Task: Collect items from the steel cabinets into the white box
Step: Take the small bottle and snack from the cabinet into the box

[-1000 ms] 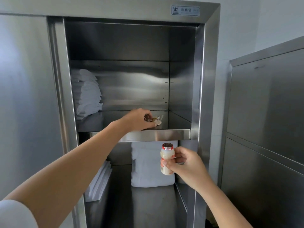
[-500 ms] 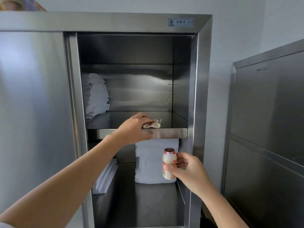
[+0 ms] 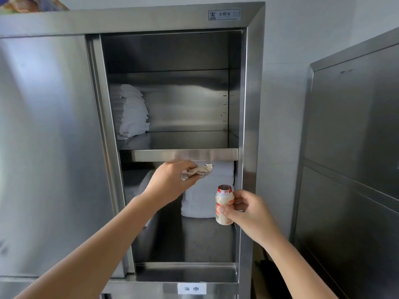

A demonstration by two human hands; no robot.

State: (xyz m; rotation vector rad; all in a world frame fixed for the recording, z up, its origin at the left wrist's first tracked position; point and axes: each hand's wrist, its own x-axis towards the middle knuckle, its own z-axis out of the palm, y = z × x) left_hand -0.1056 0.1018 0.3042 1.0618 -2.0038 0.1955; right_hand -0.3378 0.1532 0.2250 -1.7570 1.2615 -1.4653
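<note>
Now the left grip (image 3: 170, 182) pinches a crumpled pale packet (image 3: 198, 171) between the thumb and curled fingers, and the packet's loose end pokes out to the right of the knuckles. Just above this grip runs the front lip of a steel shelf (image 3: 185, 154). The packet hangs in the air just under that lip, in front of the lower compartment.

Lower and to the right, close by but apart, the right grip (image 3: 250, 210) curls its fingers and thumb around a small drink bottle (image 3: 224, 201). The bottle has a red foil cap and stands upright in the hand, held out in front of the opening's right edge.

Behind both grips a stack of folded white towels (image 3: 200, 201) sits on the floor of the lower compartment. Above the left grip, at the far left of the shelf, stands a second pile of white towels (image 3: 129, 111).

Around all this is the steel cabinet (image 3: 251, 104). Its sliding door (image 3: 47, 147) is pushed aside to the left of the left grip. Below both grips a white label (image 3: 191, 288) with two characters sits on the lower front rail. High above them a small nameplate (image 3: 224, 14) is fixed to the top frame. Well to the right of the right grip stands another steel cabinet (image 3: 354, 147) with its panels closed.
</note>
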